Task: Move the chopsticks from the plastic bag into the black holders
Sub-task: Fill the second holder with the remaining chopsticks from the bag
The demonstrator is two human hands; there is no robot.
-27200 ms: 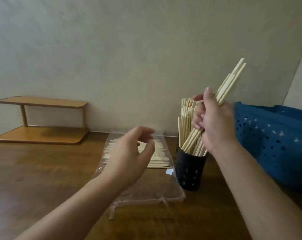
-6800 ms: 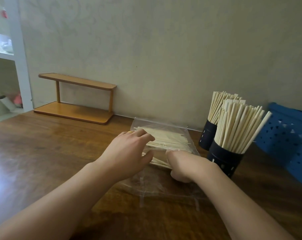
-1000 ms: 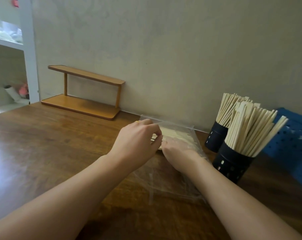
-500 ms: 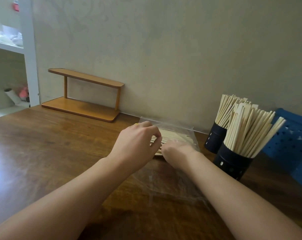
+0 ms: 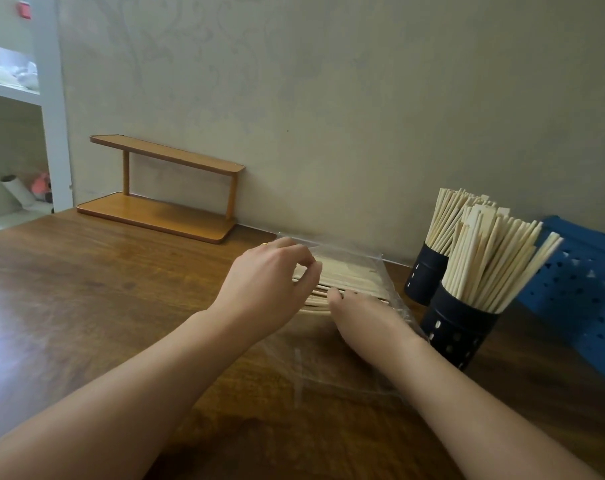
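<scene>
Reaching into the clear plastic bag [image 5: 342, 362] lying flat on the dark wooden table [image 5: 86, 289], my right hand [image 5: 366, 317] lies over the near ends of the pale wooden chopsticks [image 5: 349, 277] stacked inside; its fingers are hidden under the palm, so I cannot tell whether they grip any. My left hand [image 5: 269, 292] hovers over the bag's left side with fingers curled, fingertips at the plastic; whether they pinch it I cannot tell. Just right of the bag stand two black perforated cylindrical holders, the nearer one [image 5: 458, 336] and the farther one [image 5: 424, 277], both crammed with upright chopsticks. A blue perforated plastic basket [image 5: 581, 292] sits beyond them, and a small orange-brown two-tier wooden shelf [image 5: 162, 199] stands against the wall.
</scene>
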